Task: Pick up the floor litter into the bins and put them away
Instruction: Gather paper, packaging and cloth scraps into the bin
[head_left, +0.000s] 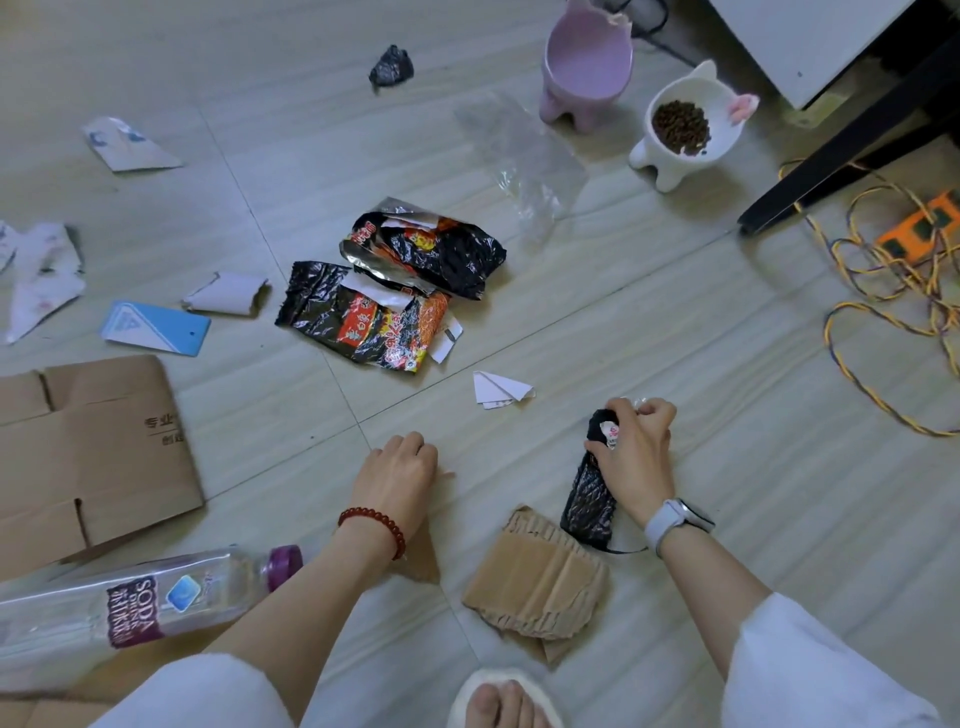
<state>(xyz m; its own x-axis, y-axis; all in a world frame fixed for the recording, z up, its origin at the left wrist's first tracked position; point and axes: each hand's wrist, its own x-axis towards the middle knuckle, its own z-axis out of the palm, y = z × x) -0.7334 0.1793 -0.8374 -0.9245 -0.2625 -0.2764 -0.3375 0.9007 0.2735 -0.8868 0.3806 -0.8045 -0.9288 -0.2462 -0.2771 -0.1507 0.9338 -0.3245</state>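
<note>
Holding kibble, white bowl (670, 150) stands beside empty pink bowl (587, 67).

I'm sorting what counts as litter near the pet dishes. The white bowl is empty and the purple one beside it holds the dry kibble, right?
Not quite: it's the other way round. In the head view the white bowl holds the dark kibble, while the purple bowl beside it shows no kibble inside.

One head-worn wide-angle view looks steeply down and forward at the floor (649, 322), close above the person's own forearms; the white pet bowl (680, 130) sits farthest, upper right.
</note>
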